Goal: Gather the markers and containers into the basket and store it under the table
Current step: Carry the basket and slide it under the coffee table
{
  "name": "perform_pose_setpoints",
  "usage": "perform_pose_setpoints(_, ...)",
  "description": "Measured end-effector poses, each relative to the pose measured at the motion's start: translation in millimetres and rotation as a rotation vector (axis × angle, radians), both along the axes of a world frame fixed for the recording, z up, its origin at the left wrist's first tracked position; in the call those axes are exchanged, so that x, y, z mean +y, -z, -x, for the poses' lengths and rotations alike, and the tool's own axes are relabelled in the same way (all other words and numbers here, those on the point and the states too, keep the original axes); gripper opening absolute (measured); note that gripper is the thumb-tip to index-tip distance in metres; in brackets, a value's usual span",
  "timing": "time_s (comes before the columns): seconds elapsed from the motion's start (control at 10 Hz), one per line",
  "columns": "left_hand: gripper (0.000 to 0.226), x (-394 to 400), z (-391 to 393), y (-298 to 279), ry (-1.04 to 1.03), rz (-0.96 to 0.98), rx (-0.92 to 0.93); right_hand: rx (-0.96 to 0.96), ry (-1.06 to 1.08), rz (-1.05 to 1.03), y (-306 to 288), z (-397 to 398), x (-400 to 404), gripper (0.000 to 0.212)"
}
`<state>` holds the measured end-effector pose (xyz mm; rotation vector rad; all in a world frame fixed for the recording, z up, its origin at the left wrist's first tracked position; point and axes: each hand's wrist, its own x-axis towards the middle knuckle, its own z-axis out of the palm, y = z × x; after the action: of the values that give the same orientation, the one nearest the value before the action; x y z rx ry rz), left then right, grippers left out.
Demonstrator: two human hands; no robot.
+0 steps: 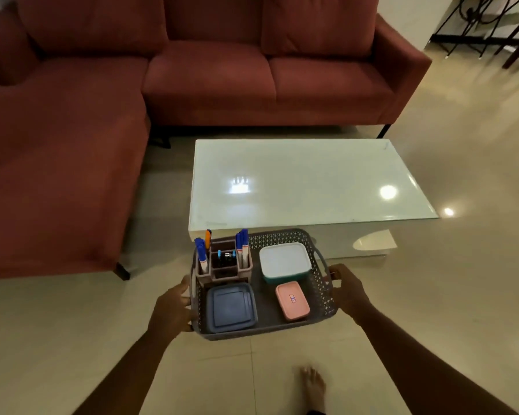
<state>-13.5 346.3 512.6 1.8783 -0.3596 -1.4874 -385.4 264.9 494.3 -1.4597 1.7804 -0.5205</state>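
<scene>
I hold a grey perforated basket (322,290) in the air in front of the white glass-topped table (306,181). My left hand (174,307) grips its left side and my right hand (346,290) grips its right handle. Inside stand a brown pen holder (222,265) with blue markers (200,253) and an orange one (208,237). Beside it lie a white-lidded teal container (283,260), a blue container (231,307) and a small pink container (292,299).
A red L-shaped sofa (132,94) wraps the far and left sides of the table. Beige tiled floor (462,280) spreads to the right and below. My bare foot (313,384) is on the floor beneath the basket. Dark metal furniture legs (474,34) stand at the far right.
</scene>
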Motion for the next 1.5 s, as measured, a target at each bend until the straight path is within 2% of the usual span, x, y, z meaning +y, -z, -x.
perform_pose_setpoints(0.1,0.052,-8.1,4.2,80.3,0.087,-0.011,-0.079,0.025,-0.022,-0.020,80.2,3.5,-9.0,0.025)
perform_pose_setpoints(0.3,0.029,-49.6,3.1,235.3,0.231,0.073,-0.275,-0.034,0.013,0.004,243.8,-0.2,-52.5,0.027)
perform_pose_setpoints(0.4,0.028,-86.4,-1.1,297.8,0.239,0.105,-0.295,-0.052,0.028,-0.009,304.0,-2.0,-79.0,0.026)
perform_pose_setpoints(0.5,0.016,-124.6,-1.3,356.8,0.225,0.171,-0.313,-0.055,0.053,0.045,357.4,2.3,-110.9,0.026)
perform_pose_setpoints(0.7,0.008,-185.9,-3.0,445.4,0.285,0.223,-0.514,-0.026,0.040,0.080,433.4,3.8,-176.7,0.028)
perform_pose_setpoints(0.8,0.013,-214.3,-7.3,470.5,0.366,0.208,-0.618,0.011,-0.003,0.101,454.3,-0.8,-203.6,0.028)
perform_pose_setpoints(0.9,0.019,-235.2,-21.0,494.9,0.304,0.253,-0.611,0.018,-0.002,0.066,471.8,-8.0,-222.6,0.033)
perform_pose_setpoints(1.0,0.031,-246.6,-29.1,521.4,0.217,0.305,-0.563,0.021,0.026,0.041,482.7,-16.9,-228.9,0.027)
perform_pose_setpoints(1.1,0.037,-246.1,-24.0,522.5,0.143,0.328,-0.439,-0.046,0.079,0.032,492.6,-22.1,-228.9,0.025)
perform_pose_setpoints(1.3,0.055,-262.1,-21.3,539.6,-0.029,0.376,-0.163,-0.286,0.102,0.089,505.8,-30.8,-241.3,0.040)
perform_pose_setpoints(1.4,0.065,-256.3,-14.9,531.3,-0.035,0.390,-0.118,-0.248,0.008,0.063,502.7,-37.9,-249.0,0.065)
perform_pose_setpoints(1.5,0.071,-233.5,-5.3,522.7,0.122,0.435,-0.326,0.107,-0.150,0.167,503.5,-43.7,-237.0,0.112)
